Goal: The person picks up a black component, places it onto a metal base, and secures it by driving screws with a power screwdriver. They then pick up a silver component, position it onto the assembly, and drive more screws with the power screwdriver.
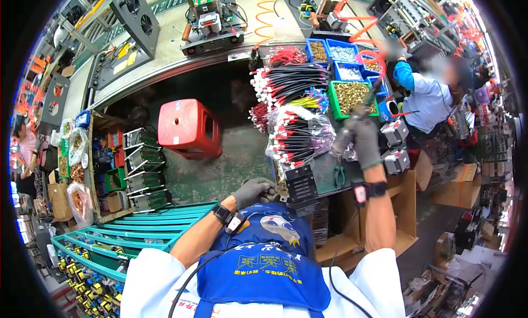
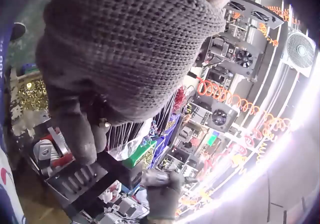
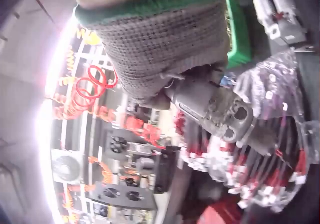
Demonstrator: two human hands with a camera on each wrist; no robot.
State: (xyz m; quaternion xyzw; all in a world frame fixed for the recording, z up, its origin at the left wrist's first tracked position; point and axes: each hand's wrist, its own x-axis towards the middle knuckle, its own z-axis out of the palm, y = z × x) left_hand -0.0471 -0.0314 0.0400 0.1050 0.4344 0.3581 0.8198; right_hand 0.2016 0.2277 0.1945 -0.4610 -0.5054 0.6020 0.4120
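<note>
My gloved right hand [image 1: 366,142] grips a worn grey air screwdriver [image 3: 215,109], its slim bit pointing away from the palm. In the head view the tool is over the cable bundles' right side. My gloved left hand [image 1: 256,192] is low in front of the apron, fingers bent, at the left end of a black slotted metal panel [image 1: 302,185]. The left wrist view shows its fingertips [image 2: 86,154] right at the panel's edge, with a small shiny bit between the fingers; I cannot tell what they hold. Green-handled pliers [image 1: 340,176] lie right of the panel.
Bundles of black cables [image 1: 297,83] with white connectors lie beyond the panel. A green bin [image 1: 333,101] of brass fasteners and several blue bins stand behind. A red stool [image 1: 181,125] is left, by a green rack [image 1: 137,233]. Another person [image 1: 432,98] works at the right.
</note>
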